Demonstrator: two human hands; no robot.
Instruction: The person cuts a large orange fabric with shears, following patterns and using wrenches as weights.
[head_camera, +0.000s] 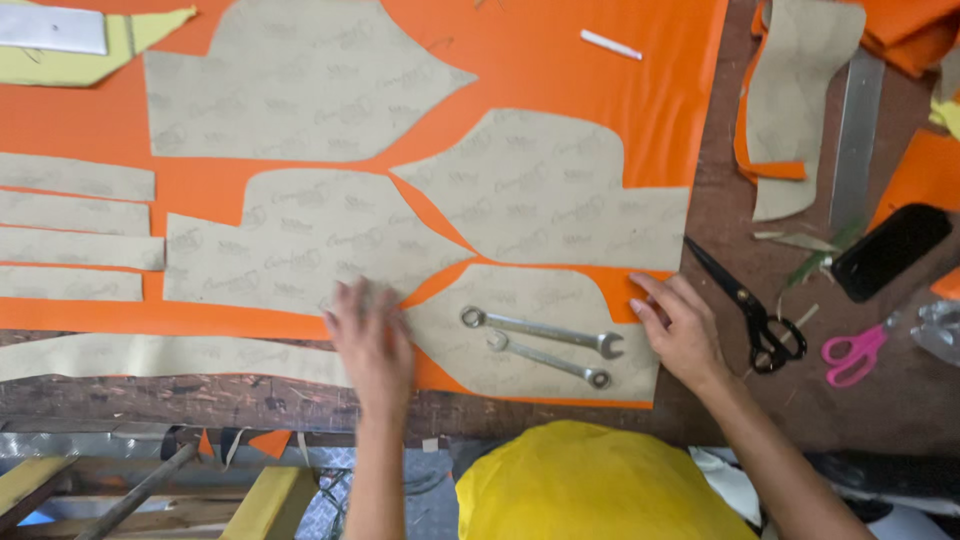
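Head view. We found the left hand (368, 335) lying flat, fingers spread and gripping nothing, on the lower-left corner of a tan paper pattern piece (535, 335) spread over orange fabric (560, 60). The right hand (680, 325) pressed the same piece at its right edge, fingers extended and together, also holding nothing. Two spanners (545, 345) lay on the piece between the hands as weights, touching or nearly touching each other.

Risks, as we judged them: the piece sat at the near edge of the fabric and close to the front edge of the wooden table (900, 400), so a sideways push by either hand could have slid it off the cloth or rucked the fabric beneath. The spanners covered only the middle; the corners depended on the hands. The neighbouring pattern pieces (300, 250) lay just beside it, with narrow orange gaps, so a shift could have caused overlap.

Room and edges: the fabric ended just right of the right hand. Beyond it lay black scissors (755, 310), near the wrist, then pink scissors (855, 352) and a dark phone (890, 250), well apart. A white chalk stick (610, 44) lay far up the cloth. Open room stood mainly on bare wood below the scissors.
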